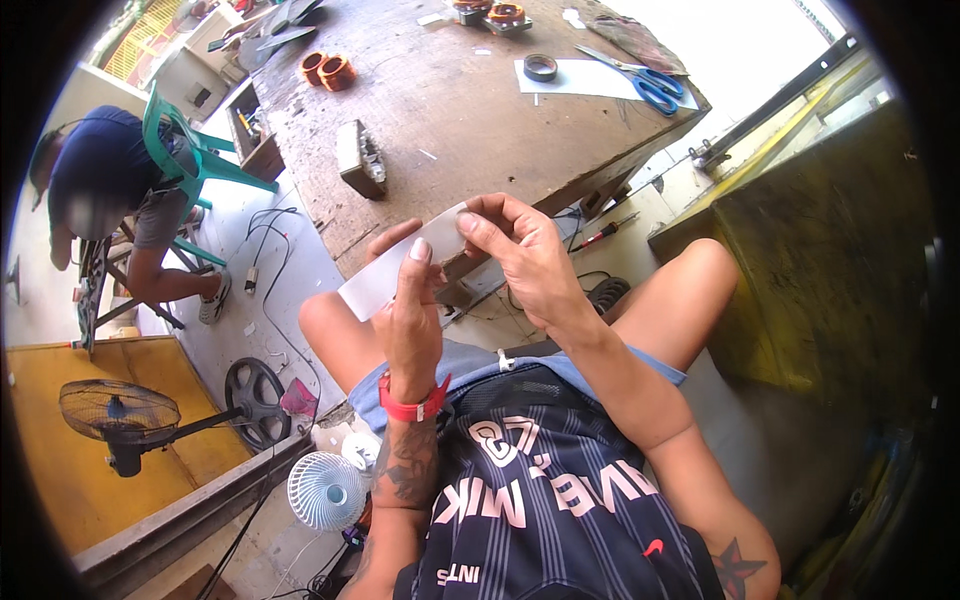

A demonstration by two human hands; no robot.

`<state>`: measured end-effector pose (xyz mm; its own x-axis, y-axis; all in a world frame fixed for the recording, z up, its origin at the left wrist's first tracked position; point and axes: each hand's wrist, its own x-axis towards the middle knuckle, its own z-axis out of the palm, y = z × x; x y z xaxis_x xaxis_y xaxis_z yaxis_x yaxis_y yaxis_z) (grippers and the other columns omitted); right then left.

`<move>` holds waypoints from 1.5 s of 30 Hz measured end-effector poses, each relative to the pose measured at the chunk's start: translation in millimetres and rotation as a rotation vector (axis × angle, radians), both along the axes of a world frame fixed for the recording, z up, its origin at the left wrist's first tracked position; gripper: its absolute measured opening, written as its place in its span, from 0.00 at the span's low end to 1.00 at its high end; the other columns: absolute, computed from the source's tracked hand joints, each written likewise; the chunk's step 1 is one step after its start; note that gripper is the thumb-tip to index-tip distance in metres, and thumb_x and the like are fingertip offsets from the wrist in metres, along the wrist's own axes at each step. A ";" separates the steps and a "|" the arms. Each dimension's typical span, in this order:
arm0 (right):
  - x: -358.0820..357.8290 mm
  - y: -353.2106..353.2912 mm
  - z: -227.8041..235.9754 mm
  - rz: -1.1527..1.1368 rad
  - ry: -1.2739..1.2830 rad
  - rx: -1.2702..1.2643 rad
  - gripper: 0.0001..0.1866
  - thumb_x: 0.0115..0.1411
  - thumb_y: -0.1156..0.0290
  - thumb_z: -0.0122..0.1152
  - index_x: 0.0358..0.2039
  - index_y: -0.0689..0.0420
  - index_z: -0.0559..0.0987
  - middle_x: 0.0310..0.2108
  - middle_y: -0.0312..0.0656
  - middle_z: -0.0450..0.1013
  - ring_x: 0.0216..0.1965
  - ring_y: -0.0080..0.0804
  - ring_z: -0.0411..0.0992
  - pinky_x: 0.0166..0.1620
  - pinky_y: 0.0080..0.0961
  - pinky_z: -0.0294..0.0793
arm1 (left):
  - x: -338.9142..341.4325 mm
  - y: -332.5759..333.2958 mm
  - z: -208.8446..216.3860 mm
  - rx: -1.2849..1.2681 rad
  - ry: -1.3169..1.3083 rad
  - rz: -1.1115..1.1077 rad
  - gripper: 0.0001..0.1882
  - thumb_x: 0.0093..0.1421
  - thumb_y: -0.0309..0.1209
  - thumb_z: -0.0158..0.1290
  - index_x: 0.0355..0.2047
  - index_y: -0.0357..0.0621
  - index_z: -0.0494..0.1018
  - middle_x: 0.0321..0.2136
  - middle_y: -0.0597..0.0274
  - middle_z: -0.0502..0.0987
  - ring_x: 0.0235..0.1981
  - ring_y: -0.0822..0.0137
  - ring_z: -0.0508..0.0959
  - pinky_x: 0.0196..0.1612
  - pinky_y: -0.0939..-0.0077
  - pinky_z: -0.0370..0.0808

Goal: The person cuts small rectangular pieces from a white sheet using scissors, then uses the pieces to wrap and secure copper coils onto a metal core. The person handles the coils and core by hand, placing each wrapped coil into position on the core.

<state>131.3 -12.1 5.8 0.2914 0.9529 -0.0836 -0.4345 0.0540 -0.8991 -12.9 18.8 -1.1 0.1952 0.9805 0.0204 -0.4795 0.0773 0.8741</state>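
Note:
Between my two hands, above my lap and close to the table's front edge, I hold a strip of white paper (380, 283) at a slant. My left hand (408, 300) pinches its lower middle, thumb on top and fingers behind. At the upper right end, my right hand (515, 245) grips the strip between thumb and fingers. Beyond the paper, a small metal-framed block (360, 165) stands on the wooden table (440, 110). Part of the strip is hidden behind my left thumb.
Copper wire coils (328, 70), a tape roll (540, 67), blue-handled scissors (650, 85) and a white sheet (590, 82) lie on the table. A person (110, 170) bends by a green chair (185, 150) at left. Two fans (327, 490) stand lower left; a dark panel (810, 260) rises at right.

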 end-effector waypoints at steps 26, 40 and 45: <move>290.5 69.7 -19.8 -0.199 -1.938 -0.448 0.17 0.70 0.71 0.54 0.57 0.59 0.77 0.54 0.56 0.76 0.59 0.56 0.74 0.63 0.49 0.73 | -19.7 36.8 -7.0 0.064 0.221 0.059 0.14 0.70 0.28 0.59 0.53 0.36 0.78 0.39 0.59 0.82 0.36 0.71 0.83 0.45 0.74 0.82; 335.7 104.3 31.1 0.235 -1.901 -0.658 0.24 0.58 0.66 0.66 0.54 0.60 0.78 0.52 0.60 0.78 0.54 0.55 0.77 0.59 0.42 0.77 | -24.7 40.4 -5.0 -0.041 0.189 0.041 0.15 0.72 0.26 0.56 0.56 0.33 0.75 0.45 0.47 0.82 0.42 0.58 0.88 0.44 0.70 0.88; 348.1 96.8 36.7 0.329 -1.671 -0.594 0.24 0.60 0.62 0.66 0.54 0.62 0.78 0.52 0.60 0.79 0.54 0.52 0.78 0.59 0.41 0.77 | -24.6 41.0 -6.1 -0.078 0.186 0.041 0.14 0.72 0.26 0.56 0.55 0.33 0.75 0.45 0.47 0.82 0.42 0.57 0.88 0.44 0.71 0.88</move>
